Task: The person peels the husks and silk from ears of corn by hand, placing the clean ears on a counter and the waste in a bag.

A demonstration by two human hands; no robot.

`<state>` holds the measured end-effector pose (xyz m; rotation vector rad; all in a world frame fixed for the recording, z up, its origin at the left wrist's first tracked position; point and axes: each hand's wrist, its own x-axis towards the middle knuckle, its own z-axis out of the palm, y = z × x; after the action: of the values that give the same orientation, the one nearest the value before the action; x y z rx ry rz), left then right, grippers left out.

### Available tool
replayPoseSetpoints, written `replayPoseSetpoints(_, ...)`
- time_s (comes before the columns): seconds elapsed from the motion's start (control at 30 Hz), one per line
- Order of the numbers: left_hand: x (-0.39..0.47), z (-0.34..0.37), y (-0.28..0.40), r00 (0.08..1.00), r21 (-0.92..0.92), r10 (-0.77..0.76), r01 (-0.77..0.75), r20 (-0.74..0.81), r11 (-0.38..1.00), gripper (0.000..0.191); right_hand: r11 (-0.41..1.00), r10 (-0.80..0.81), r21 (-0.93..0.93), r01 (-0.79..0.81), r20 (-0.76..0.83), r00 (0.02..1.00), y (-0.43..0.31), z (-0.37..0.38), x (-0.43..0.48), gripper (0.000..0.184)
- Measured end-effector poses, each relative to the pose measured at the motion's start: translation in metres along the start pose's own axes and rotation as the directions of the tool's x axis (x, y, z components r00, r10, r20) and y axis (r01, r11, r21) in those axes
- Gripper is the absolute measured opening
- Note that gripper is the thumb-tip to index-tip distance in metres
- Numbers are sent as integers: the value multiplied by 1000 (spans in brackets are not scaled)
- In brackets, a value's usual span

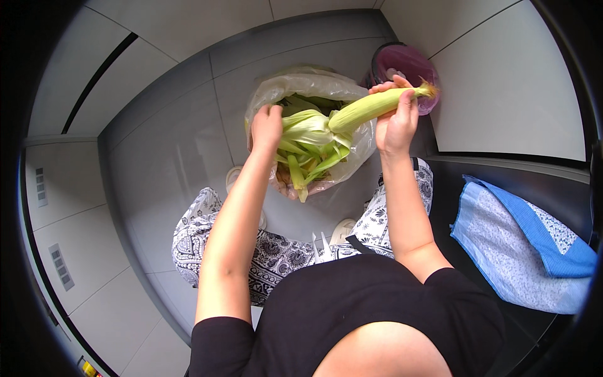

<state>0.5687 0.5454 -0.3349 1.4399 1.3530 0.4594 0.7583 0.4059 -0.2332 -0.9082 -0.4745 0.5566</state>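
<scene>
My right hand [398, 118] grips an ear of corn [372, 110] near its silk end, which points to the upper right. Pale green inner husk still covers the ear. Peeled-back husk leaves [306, 126] spread from its base, and my left hand [267, 128] is closed on their far ends, fingertips partly hidden. Below both hands, a clear plastic bag [358, 158] stands open on the floor with loose green husks [297, 172] inside. How deep the pile goes cannot be seen.
A bin with a pink liner [426, 106] stands just beyond my right hand, beside a pale cabinet [513, 89]. Grey floor tiles [174, 155] lie to the left. A blue patterned cloth [504, 235] is at the right. My knees flank the bag's near side.
</scene>
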Motion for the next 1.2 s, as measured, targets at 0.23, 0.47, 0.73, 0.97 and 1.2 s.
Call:
replayPoseSetpoints(0.23, -72, -13, 97, 763, 718, 476, -615, 437, 327, 78, 992, -30, -117, 53, 186, 982, 24, 11, -3, 43)
replayPoseSetpoints(0.47, -51, 18, 52, 900, 175, 386, -421, 200, 890, 52, 992, -1, 125, -30, 244, 970, 21, 39, -11, 49)
replayPoseSetpoints(0.73, -61, 29, 47, 893, 164, 439, -449, 97, 878, 44, 996, 58, 83, -45, -162, 985, 54, 36, -19, 46)
replayPoseSetpoints(0.97, -76, 26, 47, 763, 197, 622, -646, 177, 737, 62, 907, 418, 199, -370, -334, 845, 54, 46, -18, 17)
replayPoseSetpoints(1.2, -80, 18, 54, 676, 175, 682, -734, 278, 656, 66, 678, 706, 315, -665, -26, 707, 50, 25, 9, 13)
